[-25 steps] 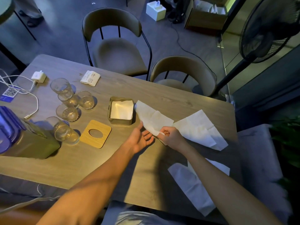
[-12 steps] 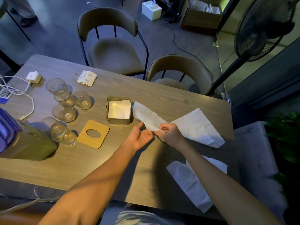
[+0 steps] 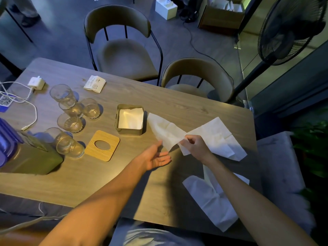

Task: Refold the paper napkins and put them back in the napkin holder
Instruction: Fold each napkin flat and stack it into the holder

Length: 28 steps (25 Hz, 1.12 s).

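Item: paper napkin [image 3: 166, 130], unfolded, pinched at its near corner by my right hand [image 3: 193, 146] and raised off the counter [image 3: 88, 174], I judged to start a crease. My left hand [image 3: 156, 157] lay open, palm up, just beside it, holding nothing. Napkin holder [image 3: 129, 131], near the napkin's far end, held white folded paper, count unclear. Two further napkins, one [image 3: 218, 137] beyond my right hand and one [image 3: 213, 199] at the near edge, lay unfolded.

In my feed, bare left forearm [image 3: 106, 199] and left hand [image 3: 156, 158], bare right forearm [image 3: 248, 197] and right hand [image 3: 196, 147], grey-blue garment [image 3: 150, 236] at the lap — creased, paler patches, too blurred to tell its kind.
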Tool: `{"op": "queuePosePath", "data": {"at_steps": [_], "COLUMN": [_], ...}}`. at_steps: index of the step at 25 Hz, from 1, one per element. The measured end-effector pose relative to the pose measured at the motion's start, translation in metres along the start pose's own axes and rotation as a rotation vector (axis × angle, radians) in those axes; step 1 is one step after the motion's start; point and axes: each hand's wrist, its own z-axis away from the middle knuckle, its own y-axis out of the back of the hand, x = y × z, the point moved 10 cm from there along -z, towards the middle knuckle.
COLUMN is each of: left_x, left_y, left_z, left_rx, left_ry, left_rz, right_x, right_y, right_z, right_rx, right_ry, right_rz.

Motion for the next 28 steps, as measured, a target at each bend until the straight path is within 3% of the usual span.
{"op": "queuePosePath", "data": {"at_steps": [3,6,11,15,23,28], "left_x": [-0.01,0.001,0.028,0.047,0.037,0.041], "left_y": [-0.037,-0.035,0.018,0.048,0.104,0.108], "left_z": [0.005,0.0,-0.001,0.018,0.041,0.058], "left_rx": [-0.189,-0.098,0.153,0.233,0.484,0.563], "left_ry": [0.079,-0.013,-0.213,-0.416,-0.518,-0.624], "left_rz": [0.323,0.457,0.164,-0.324,-0.58,-0.925], "right_x": [0.0,-0.001,0.011,0.017,0.042,0.058], "right_y": [0.003,-0.001,-0.001,-0.017,-0.073,-0.088], "right_z": [0.001,0.004,0.004,0.009,0.031,0.042], "right_rx": [0.013,-0.083,-0.118,-0.204,-0.494,-0.568], "right_ry": [-0.042,-0.005,0.008,0.018,-0.012,-0.111], "right_rz": [-0.035,0.031,0.099,0.2,0.438,0.38]}}
